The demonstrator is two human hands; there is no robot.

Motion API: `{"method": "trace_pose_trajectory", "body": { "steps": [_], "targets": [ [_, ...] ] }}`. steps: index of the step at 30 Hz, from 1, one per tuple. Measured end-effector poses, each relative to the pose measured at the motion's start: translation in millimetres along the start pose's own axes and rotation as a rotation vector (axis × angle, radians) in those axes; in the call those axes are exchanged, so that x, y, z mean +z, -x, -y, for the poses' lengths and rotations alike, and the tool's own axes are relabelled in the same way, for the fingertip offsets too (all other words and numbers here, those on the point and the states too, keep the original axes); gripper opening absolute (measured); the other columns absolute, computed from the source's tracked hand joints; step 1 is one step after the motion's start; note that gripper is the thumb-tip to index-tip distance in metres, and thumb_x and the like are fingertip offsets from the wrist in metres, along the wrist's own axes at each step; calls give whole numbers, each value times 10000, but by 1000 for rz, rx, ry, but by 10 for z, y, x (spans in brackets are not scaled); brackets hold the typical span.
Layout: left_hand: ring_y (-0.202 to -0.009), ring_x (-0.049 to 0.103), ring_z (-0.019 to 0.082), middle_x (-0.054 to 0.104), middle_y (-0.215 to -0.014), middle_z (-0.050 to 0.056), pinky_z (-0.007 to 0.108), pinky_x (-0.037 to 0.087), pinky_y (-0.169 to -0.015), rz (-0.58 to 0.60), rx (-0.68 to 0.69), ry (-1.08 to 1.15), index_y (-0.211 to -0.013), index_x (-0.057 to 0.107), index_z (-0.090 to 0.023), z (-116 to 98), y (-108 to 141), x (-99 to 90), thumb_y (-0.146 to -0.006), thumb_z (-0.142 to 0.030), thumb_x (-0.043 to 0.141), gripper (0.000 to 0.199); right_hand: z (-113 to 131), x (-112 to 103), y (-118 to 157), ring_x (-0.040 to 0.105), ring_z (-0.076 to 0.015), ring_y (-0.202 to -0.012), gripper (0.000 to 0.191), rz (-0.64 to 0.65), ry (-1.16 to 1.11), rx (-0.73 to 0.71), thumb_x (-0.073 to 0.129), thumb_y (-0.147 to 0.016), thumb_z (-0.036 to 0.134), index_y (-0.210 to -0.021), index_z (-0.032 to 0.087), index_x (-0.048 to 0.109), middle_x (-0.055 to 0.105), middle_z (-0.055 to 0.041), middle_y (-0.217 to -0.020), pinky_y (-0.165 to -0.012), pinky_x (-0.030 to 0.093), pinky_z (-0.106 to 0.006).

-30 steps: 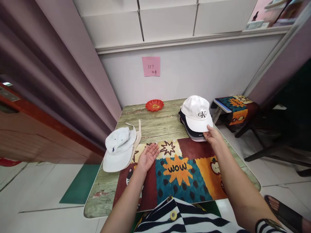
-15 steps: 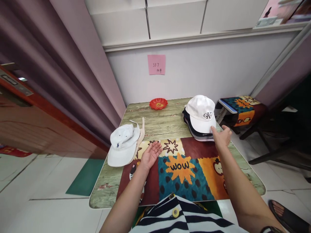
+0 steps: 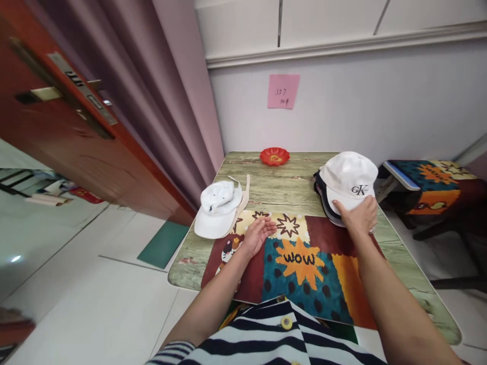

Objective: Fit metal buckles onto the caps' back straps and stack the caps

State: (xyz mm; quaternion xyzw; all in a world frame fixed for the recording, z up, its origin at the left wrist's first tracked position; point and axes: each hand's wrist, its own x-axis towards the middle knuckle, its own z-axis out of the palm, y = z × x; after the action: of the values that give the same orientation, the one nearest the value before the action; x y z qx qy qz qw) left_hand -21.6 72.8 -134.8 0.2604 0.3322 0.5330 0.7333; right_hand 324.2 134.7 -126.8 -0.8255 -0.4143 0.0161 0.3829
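Note:
At the right of the table a white baseball cap (image 3: 348,172) with "CK" lettering tops a stack, with dark caps (image 3: 323,195) partly showing beneath it. My right hand (image 3: 360,215) is closed on the front of its brim, thumb on top and fingers around the right side. What the fingertips touch under the brim is hidden. Over the patterned mat (image 3: 292,294), my left hand (image 3: 259,234) is open, palm turned inward, holding nothing. Left of it lies another white cap (image 3: 216,203) with a small dark logo, on top of a beige cap (image 3: 244,197) that is mostly covered.
A red scalloped dish (image 3: 274,156) sits at the back of the wood-patterned table (image 3: 266,187). Behind it a pink note (image 3: 283,91) is stuck to the wall. A door (image 3: 114,167) and curtain (image 3: 190,76) stand at the left, and a covered stool (image 3: 429,187) at the right.
My right hand has moved from the side of the stack onto the brim of the top white cap. The view has turned left; my left hand stays open over the mat.

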Motion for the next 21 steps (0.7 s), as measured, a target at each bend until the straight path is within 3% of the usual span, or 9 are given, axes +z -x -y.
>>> {"method": "trace_pose_trajectory", "body": {
  "steps": [4, 7, 10, 12, 13, 15, 18, 21],
  "targets": [
    [-769, 702, 216, 745, -885, 120, 405, 518, -864, -66, 13, -145, -962, 702, -139, -89, 70, 91, -833, -369, 767, 271, 33, -92, 118, 257, -486, -1475, 1115, -53, -5, -68, 701, -727, 700, -1554, 83, 278, 311, -308, -1591, -1159, 145, -725],
    [-706, 622, 158, 720, -842, 58, 318, 479, -798, -153, 153, -270, -917, 720, -168, -410, 63, 91, -770, -297, 823, 221, 114, -161, 298, 230, -441, -1506, 973, -145, -20, -255, 640, -818, 631, -1566, 125, 277, 318, -261, -1608, -1189, 99, -692],
    [-838, 615, 200, 701, -892, 47, 315, 458, -840, -434, 561, -700, -904, 713, -197, -962, -32, -59, -781, -261, 778, 154, 197, -148, 505, 270, -420, -1497, 846, -135, -61, -414, 590, -868, 543, -1549, 126, 311, 358, -252, -1588, -1178, 148, -687],
    [-949, 616, 224, 697, -1028, 76, 335, 452, -901, -682, 652, -1128, -972, 701, -193, -1340, -124, -231, -837, -233, 691, 141, 261, -96, 633, 306, -419, -1480, 801, -90, -94, -465, 567, -876, 500, -1527, 94, 339, 391, -267, -1560, -1173, 175, -679],
    [-1042, 605, 240, 682, -1118, 95, 352, 439, -957, -801, 638, -1344, -999, 697, -188, -1497, -169, -324, -852, -226, 660, 157, 296, -66, 692, 323, -413, -1474, 786, -67, -108, -483, 556, -879, 487, -1520, 83, 347, 404, -270, -1549, -1176, 187, -666],
    [-1189, 544, 305, 636, -1241, 159, 424, 390, -1034, -886, 600, -1441, -1059, 697, -155, -1715, -242, -498, -838, -201, 654, 230, 362, -9, 795, 353, -393, -1462, 753, -30, -128, -511, 534, -891, 474, -1510, 82, 361, 429, -262, -1535, -1183, 209, -634],
    [-1189, 545, 331, 654, -1237, 146, 451, 391, -1023, -856, 522, -1534, -1024, 724, -183, -1808, -304, -682, -793, -225, 707, 236, 429, 49, 901, 422, -362, -1419, 672, 25, -153, -562, 509, -913, 471, -1476, 117, 415, 499, -232, -1486, -1177, 261, -593],
    [-1151, 577, 301, 703, -1146, 89, 418, 399, -1015, -814, 464, -1611, -826, 727, -219, -1762, -327, -766, -807, -237, 685, 50, 432, 76, 937, 517, -356, -1322, 602, 57, -184, -582, 524, -911, 472, -1410, 137, 497, 590, -212, -1381, -1129, 354, -566]
  ]
}}
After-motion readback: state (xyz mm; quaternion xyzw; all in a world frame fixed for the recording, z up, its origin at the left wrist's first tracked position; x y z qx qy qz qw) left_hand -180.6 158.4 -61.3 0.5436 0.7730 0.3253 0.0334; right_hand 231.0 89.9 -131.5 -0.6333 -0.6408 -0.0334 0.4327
